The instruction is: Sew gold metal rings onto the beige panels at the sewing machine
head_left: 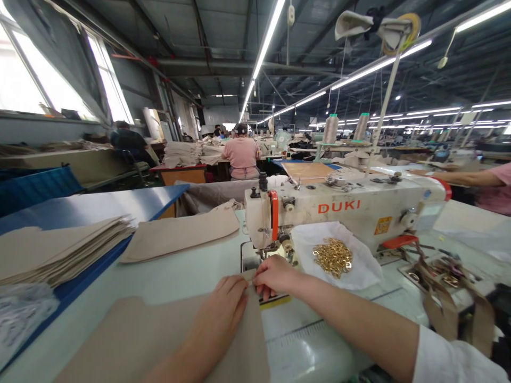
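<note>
A beige fabric panel [139, 335] lies on the pale sewing table in front of me, its far edge under the needle of a white DUKI sewing machine [347, 210]. My left hand [223, 311] rests flat on the panel with fingers stretched toward the needle. My right hand [273, 276] is curled and pinches the fabric's edge just in front of the presser foot. A yellow guide sits under my right hand.
A heap of gold metal rings [333, 256] lies on white paper right of the needle. Stacked beige pieces [59, 252] sit at left on a blue board, another piece [179, 234] behind. Brown straps [447, 290] lie at right. Other people sit at machines beyond.
</note>
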